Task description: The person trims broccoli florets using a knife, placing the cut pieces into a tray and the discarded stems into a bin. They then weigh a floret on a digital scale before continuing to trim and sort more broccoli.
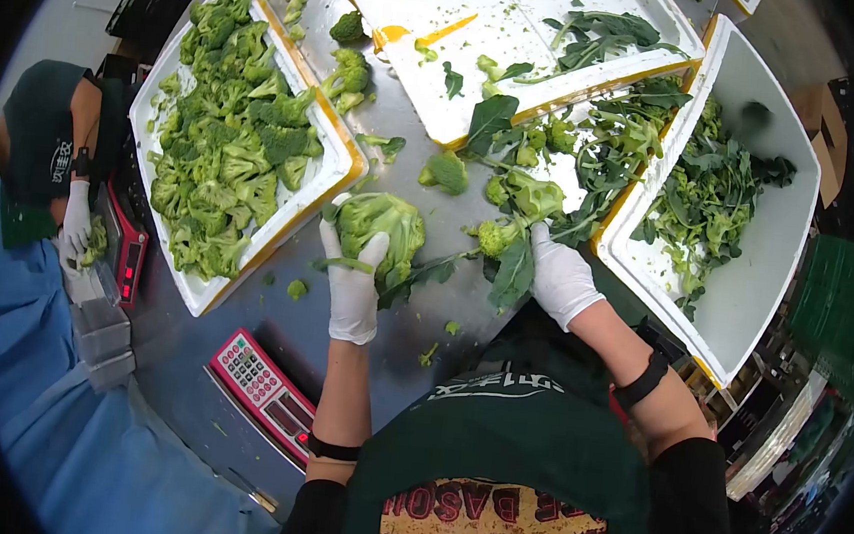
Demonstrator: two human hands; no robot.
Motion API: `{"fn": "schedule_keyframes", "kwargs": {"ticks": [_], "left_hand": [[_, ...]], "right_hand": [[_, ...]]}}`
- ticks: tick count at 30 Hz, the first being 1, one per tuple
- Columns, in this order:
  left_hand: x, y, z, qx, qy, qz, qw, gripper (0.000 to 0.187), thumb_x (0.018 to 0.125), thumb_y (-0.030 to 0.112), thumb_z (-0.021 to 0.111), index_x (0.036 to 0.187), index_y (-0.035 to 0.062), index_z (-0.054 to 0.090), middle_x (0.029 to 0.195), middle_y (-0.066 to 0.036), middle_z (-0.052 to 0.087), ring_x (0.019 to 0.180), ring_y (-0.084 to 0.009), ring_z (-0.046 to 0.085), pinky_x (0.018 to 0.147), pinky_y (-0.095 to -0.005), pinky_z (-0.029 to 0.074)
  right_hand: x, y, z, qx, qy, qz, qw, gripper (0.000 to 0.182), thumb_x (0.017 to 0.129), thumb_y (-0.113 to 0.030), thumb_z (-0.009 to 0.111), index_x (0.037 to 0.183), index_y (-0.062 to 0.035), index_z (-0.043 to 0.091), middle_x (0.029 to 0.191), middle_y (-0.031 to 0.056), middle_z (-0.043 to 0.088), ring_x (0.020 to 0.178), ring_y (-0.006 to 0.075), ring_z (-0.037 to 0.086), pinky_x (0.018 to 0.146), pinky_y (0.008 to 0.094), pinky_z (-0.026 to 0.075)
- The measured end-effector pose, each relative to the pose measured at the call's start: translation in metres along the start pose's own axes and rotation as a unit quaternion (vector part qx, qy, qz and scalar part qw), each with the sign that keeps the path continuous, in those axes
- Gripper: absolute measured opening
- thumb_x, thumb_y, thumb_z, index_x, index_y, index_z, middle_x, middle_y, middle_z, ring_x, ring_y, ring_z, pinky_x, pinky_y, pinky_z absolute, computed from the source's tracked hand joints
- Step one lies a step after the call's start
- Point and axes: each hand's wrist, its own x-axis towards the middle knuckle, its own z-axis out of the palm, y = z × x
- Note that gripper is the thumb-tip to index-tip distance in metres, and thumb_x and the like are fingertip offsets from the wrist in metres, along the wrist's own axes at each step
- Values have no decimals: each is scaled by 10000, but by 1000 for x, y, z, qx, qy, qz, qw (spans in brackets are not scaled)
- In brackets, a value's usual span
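Observation:
My left hand (pixel 352 286), in a white glove, is wrapped round a large head of broccoli (pixel 387 232) with its cut stems facing up. My right hand (pixel 561 276), also gloved, grips a leafy broccoli piece (pixel 533 197) at its side; its fingertips are partly hidden. A dark green leaf (pixel 514 274) hangs from that piece near my right fingers. Between and beyond the hands, a loose floret (pixel 445 171) lies on the metal table (pixel 391 340). Small scraps of broccoli (pixel 297 289) are scattered nearby.
At left stands a white foam box of florets (pixel 206 290); at right, a foam box of leaves and trimmings (pixel 780 245). A foam lid (pixel 432 77) lies at the back. A red scale (pixel 262 390) sits near my left forearm. Another person's gloved hand (pixel 77 224) holds broccoli at far left.

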Motion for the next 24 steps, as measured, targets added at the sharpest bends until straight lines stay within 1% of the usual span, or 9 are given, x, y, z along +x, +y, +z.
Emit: {"fn": "schedule_keyframes", "kwargs": {"ticks": [2,3,4,7,9,14,17,22,24], "left_hand": [[8,5,-4,216,37,170,961,720,801,26,688,1422,42,325,1310,-121,472,1242,-243,456,1067,-382,368],[9,10,-3,320,55,249,913,739,785,32,711,1413,21,323,1308,-128,466,1252,-247,437,1083,-384,339],[4,17,-2,452,138,351,809,720,755,94,754,1363,-17,385,1301,-180,475,1262,-304,423,1100,-407,311],[-23,40,32,501,37,397,768,591,799,81,713,1331,10,463,1342,-187,471,1278,-315,418,1086,-408,327],[-27,16,57,437,-156,395,793,477,811,88,699,1251,9,533,1275,-185,518,1221,-354,460,1039,-431,375],[-14,-53,86,463,-186,307,810,364,802,100,694,1138,22,577,1109,-171,581,1052,-381,530,940,-450,430],[0,-64,82,463,-152,264,832,355,785,106,708,1107,30,578,1128,-173,575,1050,-378,526,925,-455,435],[-4,-44,64,436,-270,283,811,447,745,40,734,1147,36,537,1148,-166,565,1086,-349,556,974,-412,431],[-12,-31,58,371,-245,218,869,439,751,6,712,1151,32,533,1162,-141,565,1114,-307,552,980,-384,431]], "right_hand": [[-4,-1,-4,6,13,-8,1000,430,790,-51,552,1184,74,428,707,231,645,667,404,661,595,498,519],[-5,-3,-6,9,19,-12,1000,434,792,-52,550,1188,76,427,712,234,645,676,409,661,603,501,518],[-5,-6,-7,12,13,-3,1000,450,792,-54,542,1204,78,417,739,245,645,717,422,659,635,507,515],[1,-9,0,2,-18,32,999,484,782,-43,543,1229,81,404,768,251,647,745,426,659,653,499,518],[2,-6,4,19,-11,27,999,483,787,-42,534,1234,83,400,765,250,647,742,426,659,648,497,519],[1,3,12,-6,6,-6,1000,425,861,-107,507,1233,68,400,743,239,652,720,422,662,633,500,520],[-11,-4,15,2,-19,46,999,343,917,-164,495,1183,41,429,737,230,656,679,419,659,607,499,519],[-20,4,15,36,93,6,995,248,952,-239,524,1073,-24,495,591,180,611,539,386,619,491,494,483],[-20,3,10,87,170,-20,981,245,941,-210,558,1124,-58,500,670,182,635,575,388,629,509,488,494]]}}
